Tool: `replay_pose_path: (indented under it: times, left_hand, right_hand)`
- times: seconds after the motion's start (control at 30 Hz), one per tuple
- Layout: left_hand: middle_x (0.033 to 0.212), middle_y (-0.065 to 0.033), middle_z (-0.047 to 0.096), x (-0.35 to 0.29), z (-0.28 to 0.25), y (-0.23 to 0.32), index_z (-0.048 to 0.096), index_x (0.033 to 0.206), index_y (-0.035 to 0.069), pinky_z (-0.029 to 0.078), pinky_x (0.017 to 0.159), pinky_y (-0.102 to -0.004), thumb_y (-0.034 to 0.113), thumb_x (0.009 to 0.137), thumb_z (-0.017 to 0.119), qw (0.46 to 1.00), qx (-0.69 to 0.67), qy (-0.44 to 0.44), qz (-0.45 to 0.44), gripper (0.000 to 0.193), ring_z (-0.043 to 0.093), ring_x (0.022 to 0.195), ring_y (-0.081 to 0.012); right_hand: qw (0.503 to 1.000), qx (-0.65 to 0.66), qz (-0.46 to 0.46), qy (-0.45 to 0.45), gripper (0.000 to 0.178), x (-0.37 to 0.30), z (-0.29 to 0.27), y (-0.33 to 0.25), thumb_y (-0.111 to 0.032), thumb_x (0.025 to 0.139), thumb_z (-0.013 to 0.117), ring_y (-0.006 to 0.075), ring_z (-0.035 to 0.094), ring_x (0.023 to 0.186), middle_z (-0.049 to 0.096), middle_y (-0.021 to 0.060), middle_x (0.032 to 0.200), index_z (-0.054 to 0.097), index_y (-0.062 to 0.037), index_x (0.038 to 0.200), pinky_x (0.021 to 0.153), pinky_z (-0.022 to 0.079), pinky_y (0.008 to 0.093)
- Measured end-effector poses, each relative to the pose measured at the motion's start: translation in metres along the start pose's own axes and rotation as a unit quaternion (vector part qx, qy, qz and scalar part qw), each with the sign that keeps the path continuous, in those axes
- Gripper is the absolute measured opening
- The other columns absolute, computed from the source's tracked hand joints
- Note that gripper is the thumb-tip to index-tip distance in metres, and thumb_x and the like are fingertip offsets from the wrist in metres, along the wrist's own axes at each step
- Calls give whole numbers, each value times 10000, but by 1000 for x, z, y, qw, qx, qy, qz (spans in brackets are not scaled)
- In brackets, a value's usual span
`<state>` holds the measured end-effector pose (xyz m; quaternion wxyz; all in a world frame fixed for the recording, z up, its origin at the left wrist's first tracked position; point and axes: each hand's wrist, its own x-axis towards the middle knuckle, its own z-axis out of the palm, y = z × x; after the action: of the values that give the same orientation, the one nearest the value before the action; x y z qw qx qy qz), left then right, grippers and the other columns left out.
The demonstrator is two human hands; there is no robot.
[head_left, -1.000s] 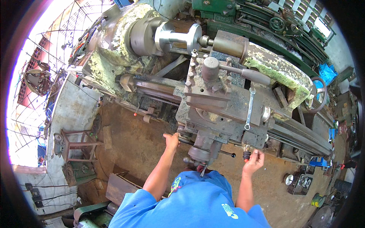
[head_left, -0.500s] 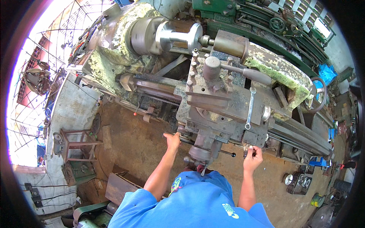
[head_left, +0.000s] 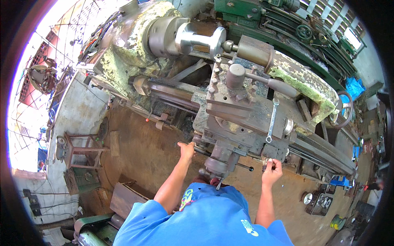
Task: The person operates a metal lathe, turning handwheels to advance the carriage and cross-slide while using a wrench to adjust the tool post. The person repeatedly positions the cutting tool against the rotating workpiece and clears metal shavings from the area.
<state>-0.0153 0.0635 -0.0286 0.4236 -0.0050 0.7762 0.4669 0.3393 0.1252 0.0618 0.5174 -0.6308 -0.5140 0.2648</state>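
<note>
My left hand [head_left: 186, 150] reaches to the left front of the lathe carriage [head_left: 223, 128]. Its thumb points left, and its fingers curl in at the carriage's edge, where what they grip is hidden. At the carriage's right front corner, my right hand [head_left: 271, 170] is closed around a small dark handle [head_left: 264, 165]. A shiny metal spool-shaped workpiece [head_left: 200, 40] sits between the chuck [head_left: 163, 37] and the tailstock centre [head_left: 228, 46]. The tool post [head_left: 235, 76], with its long clamping lever [head_left: 277, 85], stands in front of the workpiece. A combination wrench [head_left: 272, 120] lies on the cross slide.
Between my arms, a ball-ended crank [head_left: 246, 167] juts out near my body. A red-tipped lever [head_left: 148, 119] hangs below the bed at left. The tailstock handwheel [head_left: 344, 110] is at far right. Behind stands a green lathe [head_left: 279, 35]; a metal stand [head_left: 87, 151] is at left.
The chuck was blurred by spinning and now shows its jaws sharply. The whole view has shifted slightly. Both hands keep their places on the lathe.
</note>
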Motion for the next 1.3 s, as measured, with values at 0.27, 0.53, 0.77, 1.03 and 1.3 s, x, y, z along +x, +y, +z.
replay_pose_path:
  times: [0.27,0.53,0.77,1.03,1.3]
  left_hand:
    - [703,-112,563,-9,-3,9,-279,1425,-48,426,390,-304,166,891,606,1000,-14,-23,-1,1055,502,456,-169]
    - [956,-226,655,15,-97,-141,336,1477,90,551,768,-398,412,1013,477,974,-211,-68,-49,582,655,935,-280]
    - [1101,-191,671,-51,-384,-268,649,1176,18,498,891,-382,349,901,588,654,617,-339,-277,434,632,999,-269]
    - [1049,-228,687,12,-232,-208,669,1128,23,525,859,-426,383,786,679,651,650,-376,111,496,664,953,-375]
    - [1263,-170,596,32,1,-149,531,1303,-30,454,984,-407,266,889,633,824,11,-539,-175,519,570,1176,-263]
  right_hand:
    - [989,-138,-53,-24,99,2,0,0,-85,834,705,109,456,515,503,9,573,627,-28,849,500,382,294]
    - [956,-263,-128,-5,103,1,2,-2,-113,835,696,236,467,501,484,81,582,627,-44,869,493,384,386]
    - [973,-202,-107,24,90,-1,5,-2,-111,855,674,236,489,503,500,91,563,626,-35,866,505,400,382]
    - [969,-226,-92,39,102,-2,6,-8,-118,873,667,214,484,488,519,88,564,626,-25,867,497,402,362]
    - [945,-283,-137,88,114,-36,17,-40,-101,850,694,193,558,632,585,86,687,633,-12,885,592,443,356]
